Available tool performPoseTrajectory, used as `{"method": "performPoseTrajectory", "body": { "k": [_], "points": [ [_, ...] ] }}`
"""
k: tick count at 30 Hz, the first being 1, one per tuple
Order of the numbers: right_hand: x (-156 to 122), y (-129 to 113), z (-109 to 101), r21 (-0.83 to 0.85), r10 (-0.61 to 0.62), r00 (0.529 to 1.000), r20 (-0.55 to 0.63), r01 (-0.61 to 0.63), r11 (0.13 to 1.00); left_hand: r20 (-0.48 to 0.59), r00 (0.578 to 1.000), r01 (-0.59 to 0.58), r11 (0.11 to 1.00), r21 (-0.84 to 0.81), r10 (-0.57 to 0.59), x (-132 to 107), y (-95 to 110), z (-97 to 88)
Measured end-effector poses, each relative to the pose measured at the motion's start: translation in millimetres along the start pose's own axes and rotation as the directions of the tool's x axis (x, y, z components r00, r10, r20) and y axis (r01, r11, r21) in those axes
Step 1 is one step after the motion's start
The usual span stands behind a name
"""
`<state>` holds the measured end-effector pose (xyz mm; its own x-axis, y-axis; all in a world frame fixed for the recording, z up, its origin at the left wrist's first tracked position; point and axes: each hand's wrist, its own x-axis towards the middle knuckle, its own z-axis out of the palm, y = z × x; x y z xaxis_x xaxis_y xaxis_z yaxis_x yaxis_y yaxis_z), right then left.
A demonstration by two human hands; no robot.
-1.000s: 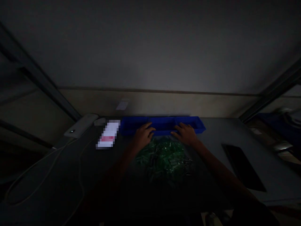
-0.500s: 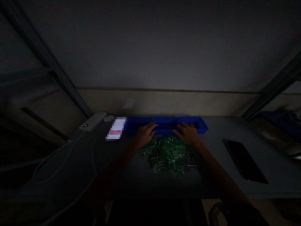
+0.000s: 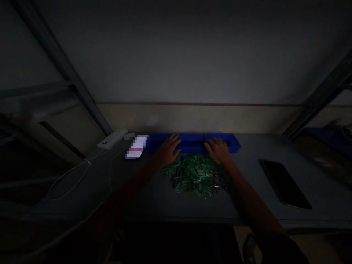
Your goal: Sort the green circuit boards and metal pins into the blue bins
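A row of blue bins (image 3: 189,148) stands along the back of the table. My left hand (image 3: 168,151) rests over the front edge of the row, fingers stretched and spread toward the inside. Over the right part of the same edge lies my right hand (image 3: 218,150), its thumb apart from the fingers and nothing seen in it. Between my forearms, just in front of the bins, is a heap of shiny green plastic bags (image 3: 199,170) with small metal pins or tubes in and around it. Dim light hides the bins' insides.
A phone with a lit, blurred screen (image 3: 137,146) lies left of the bins. Behind it are a white power strip (image 3: 112,139) and a loose white cable (image 3: 110,172). A dark tablet-like slab (image 3: 286,183) lies on the grey table (image 3: 247,176) at the right.
My left hand's fingers have spread and reach further over the bin edge. My right hand stays at the bins with little change. The whole view has shifted slightly.
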<state>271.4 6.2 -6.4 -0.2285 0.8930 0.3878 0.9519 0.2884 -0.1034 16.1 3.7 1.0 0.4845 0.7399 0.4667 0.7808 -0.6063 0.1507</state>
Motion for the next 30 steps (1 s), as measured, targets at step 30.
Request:
{"method": "performPoseTrajectory", "body": {
  "k": [30],
  "points": [
    [-18, -39, -9, 0.305, -0.237, 0.950, -0.202, 0.291, 0.907, 0.153, 0.978, 0.178, 0.950, -0.256, -0.142, -29, 62, 0.4]
  ]
}}
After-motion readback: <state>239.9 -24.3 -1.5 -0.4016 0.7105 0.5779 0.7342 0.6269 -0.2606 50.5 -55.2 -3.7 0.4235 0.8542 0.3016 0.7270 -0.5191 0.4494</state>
